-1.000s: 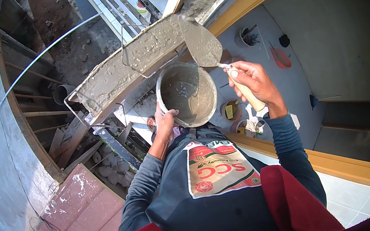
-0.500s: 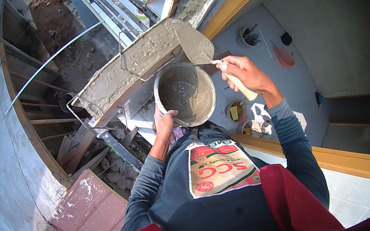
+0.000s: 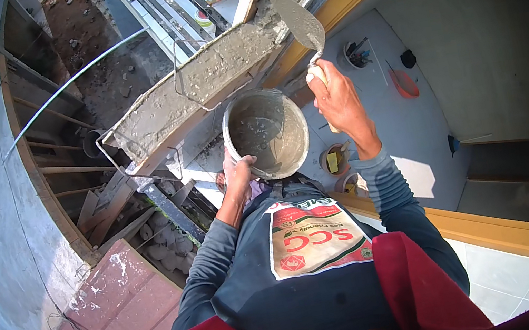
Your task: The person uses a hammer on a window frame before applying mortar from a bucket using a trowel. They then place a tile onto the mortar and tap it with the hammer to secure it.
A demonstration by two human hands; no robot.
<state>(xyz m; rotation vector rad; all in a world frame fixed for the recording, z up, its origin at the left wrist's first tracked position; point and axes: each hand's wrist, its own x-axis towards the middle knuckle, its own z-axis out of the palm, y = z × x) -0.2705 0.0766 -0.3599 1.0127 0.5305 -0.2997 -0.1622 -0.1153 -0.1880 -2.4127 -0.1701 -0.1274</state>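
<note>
Holds the right hand (image 3: 339,96) out forward, wrapped around a trowel (image 3: 304,24) pointing beyond it; clamps the left hand (image 3: 237,175) on a bucket (image 3: 295,121) just to its right, with grey mortar (image 3: 262,141) inside.

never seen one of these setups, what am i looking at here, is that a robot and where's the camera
No robot here: these are a person's own two bare hands. The camera is the left one of a pair worn on the head, looking down; its fisheye lens bends straight edges and darkens the corners.

The left hand grips a round bucket by its rim; the inside is coated with grey residue. The right hand holds a trowel by its handle, blade pointing away from the body.

Beyond the bucket runs a long strip of grey, mortar-like material. To the right, an orange-red bowl sits on a pale floor.
</note>
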